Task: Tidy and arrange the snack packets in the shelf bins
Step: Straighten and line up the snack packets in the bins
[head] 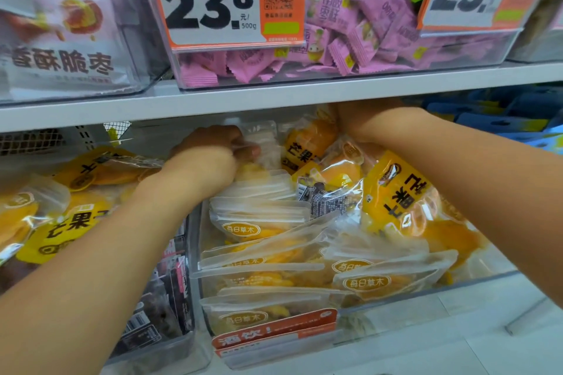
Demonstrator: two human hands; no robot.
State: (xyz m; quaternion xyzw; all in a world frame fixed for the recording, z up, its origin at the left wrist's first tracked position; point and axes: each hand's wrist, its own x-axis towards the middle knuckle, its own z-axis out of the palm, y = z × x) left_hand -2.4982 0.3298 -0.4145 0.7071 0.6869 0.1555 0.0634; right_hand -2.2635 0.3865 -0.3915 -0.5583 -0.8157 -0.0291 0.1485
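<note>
The mango snack packets (274, 231) are lying in the clear bin (426, 286) on the lower shelf: those at the front are standing in a rough overlapping row, while those toward the back are leaning and lying at mixed angles. The left hand (213, 152) is reaching into the back of the bin, its fingers curling round the clear top edge of a rear packet (262, 137). The right hand (359, 119) is reaching deeper on the right side; the shelf edge (274, 100) above is hiding its fingers, so its grip cannot be judged. A yellow-labelled packet (399, 192) is leaning against the right forearm.

Judgement: the step in hand is the straightening of the rear packets. The next move is calling for the held packet to be drawn upright and seated behind the front row, with care taken not to tip the leaning one.

Above, a bin of pink sweets (350, 49) is carrying a price card (210, 3).
</note>
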